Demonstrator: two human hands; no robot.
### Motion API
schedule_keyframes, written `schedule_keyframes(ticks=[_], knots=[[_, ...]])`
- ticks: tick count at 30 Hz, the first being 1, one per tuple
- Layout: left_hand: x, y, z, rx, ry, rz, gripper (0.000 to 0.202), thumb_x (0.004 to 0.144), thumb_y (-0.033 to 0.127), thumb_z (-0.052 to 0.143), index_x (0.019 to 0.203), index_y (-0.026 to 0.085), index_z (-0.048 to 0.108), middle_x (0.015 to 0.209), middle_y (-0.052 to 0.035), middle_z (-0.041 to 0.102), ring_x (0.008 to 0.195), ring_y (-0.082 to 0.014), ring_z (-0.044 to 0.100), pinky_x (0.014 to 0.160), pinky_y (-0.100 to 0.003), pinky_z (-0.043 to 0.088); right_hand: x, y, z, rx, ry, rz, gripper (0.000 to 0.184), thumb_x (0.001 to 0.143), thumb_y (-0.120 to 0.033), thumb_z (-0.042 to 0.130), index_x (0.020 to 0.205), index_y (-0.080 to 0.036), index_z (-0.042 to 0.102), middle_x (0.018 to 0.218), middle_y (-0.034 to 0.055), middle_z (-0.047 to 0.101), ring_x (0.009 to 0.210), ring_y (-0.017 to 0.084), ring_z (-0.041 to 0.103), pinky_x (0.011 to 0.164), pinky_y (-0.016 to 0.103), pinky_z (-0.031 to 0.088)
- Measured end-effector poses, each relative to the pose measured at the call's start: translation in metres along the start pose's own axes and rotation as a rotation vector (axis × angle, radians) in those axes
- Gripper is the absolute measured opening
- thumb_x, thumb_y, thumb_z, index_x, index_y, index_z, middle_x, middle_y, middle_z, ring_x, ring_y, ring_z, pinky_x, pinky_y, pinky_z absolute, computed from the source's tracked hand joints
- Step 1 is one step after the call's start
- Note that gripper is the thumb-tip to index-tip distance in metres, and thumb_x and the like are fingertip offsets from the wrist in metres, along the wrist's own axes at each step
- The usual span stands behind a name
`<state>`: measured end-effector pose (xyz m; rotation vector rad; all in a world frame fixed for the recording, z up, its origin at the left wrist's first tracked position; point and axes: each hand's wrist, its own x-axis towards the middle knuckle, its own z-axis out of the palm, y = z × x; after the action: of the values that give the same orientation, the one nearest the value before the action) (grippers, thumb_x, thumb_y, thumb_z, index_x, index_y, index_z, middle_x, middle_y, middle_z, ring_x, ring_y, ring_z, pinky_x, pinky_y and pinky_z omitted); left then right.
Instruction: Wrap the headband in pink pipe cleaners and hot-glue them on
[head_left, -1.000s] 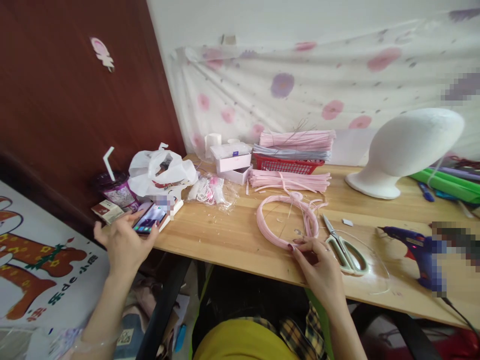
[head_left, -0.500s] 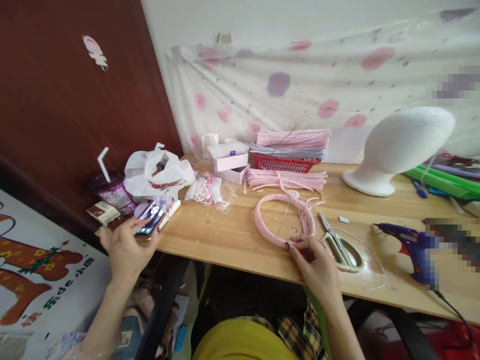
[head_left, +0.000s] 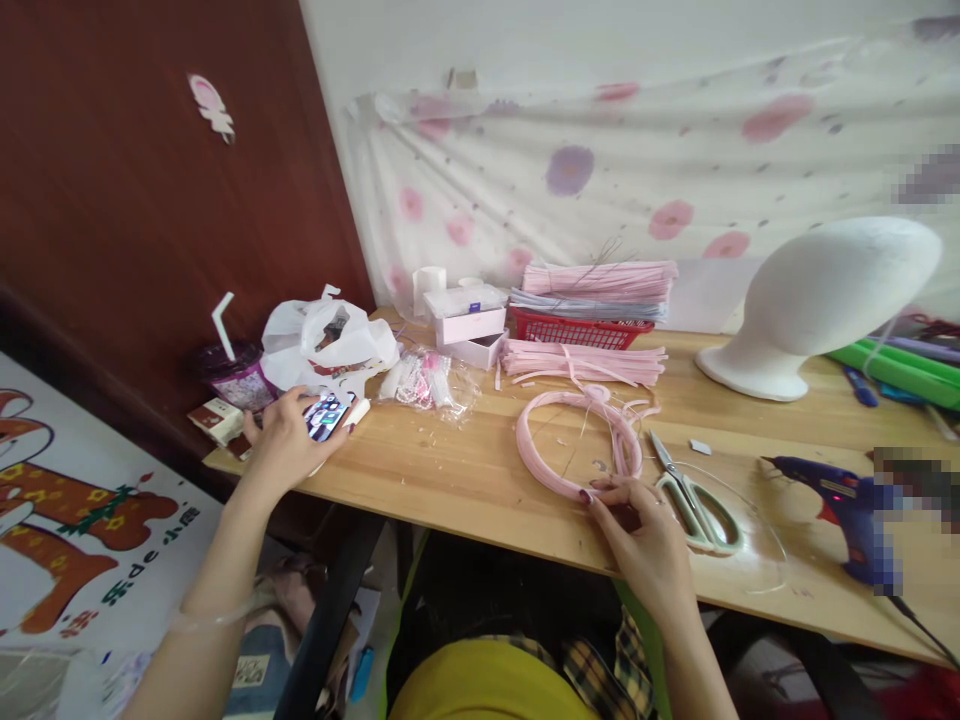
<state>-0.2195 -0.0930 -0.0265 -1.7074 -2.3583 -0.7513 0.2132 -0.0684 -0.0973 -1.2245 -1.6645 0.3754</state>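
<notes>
My left hand [head_left: 285,445] is at the left end of the table with its thumb and fingers at opposite edges of a smartphone [head_left: 327,416]. The phone's screen is lit and tilted up, and a white object shows behind it. My right hand [head_left: 637,520] pinches the near rim of a pink ring [head_left: 541,465] of bundled strips, close to the table's front edge. Thin wire and a pink strip end trail from the ring's far side. Just right of that hand lie scissors [head_left: 694,505] with pale green handles.
A blue glue gun [head_left: 840,500] with a cord lies at the right. Behind stand a white foam head [head_left: 817,300], a red basket [head_left: 585,331] of pink and blue strips, white boxes [head_left: 469,325], a plastic bag [head_left: 300,345] and a purple cup [head_left: 232,378].
My left hand has closed in around the phone, and the screen shows a different picture. My right hand still pinches the ring. The whole view has shifted slightly.
</notes>
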Motion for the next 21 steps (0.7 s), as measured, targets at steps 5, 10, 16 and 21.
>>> schedule_keyframes(ticks=[5,10,16,21], knots=[[0.006,0.011,-0.009,0.028,0.005,-0.016,0.063,0.081,0.052,0.058,0.128,0.015,0.040,0.138,-0.0249,0.056,0.137,-0.0435,0.039,0.111,-0.068,0.008,0.000,0.001,0.000,0.004,-0.006,0.001,0.029,0.085,-0.049,0.065,0.071,-0.023,0.063,0.089,0.0088,0.071,0.090,0.028,0.064,0.084,0.043,0.046],[0.014,0.007,-0.010,0.064,-0.009,0.027,0.063,0.082,0.056,0.056,0.125,0.012,0.039,0.140,-0.0277,0.053,0.134,-0.0439,0.041,0.110,-0.066,0.008,-0.001,0.002,0.000,0.004,0.002,0.004,0.031,0.084,-0.051,0.065,0.070,-0.024,0.062,0.089,0.0088,0.071,0.089,0.028,0.065,0.083,0.044,0.047],[0.018,0.001,-0.009,0.096,-0.054,0.027,0.069,0.080,0.062,0.055,0.124,0.013,0.037,0.138,-0.0258,0.056,0.134,-0.0438,0.039,0.110,-0.064,0.008,-0.001,0.002,0.001,-0.003,-0.009,0.011,0.031,0.085,-0.051,0.064,0.071,-0.024,0.063,0.091,0.0093,0.071,0.091,0.029,0.064,0.083,0.045,0.047],[0.019,0.003,-0.009,0.098,-0.078,-0.001,0.066,0.080,0.063,0.053,0.122,0.016,0.035,0.139,-0.0258,0.055,0.134,-0.0441,0.039,0.110,-0.066,0.008,0.000,0.000,0.001,-0.003,0.009,0.004,0.032,0.084,-0.053,0.064,0.070,-0.024,0.062,0.087,0.0086,0.071,0.088,0.028,0.065,0.083,0.044,0.048]])
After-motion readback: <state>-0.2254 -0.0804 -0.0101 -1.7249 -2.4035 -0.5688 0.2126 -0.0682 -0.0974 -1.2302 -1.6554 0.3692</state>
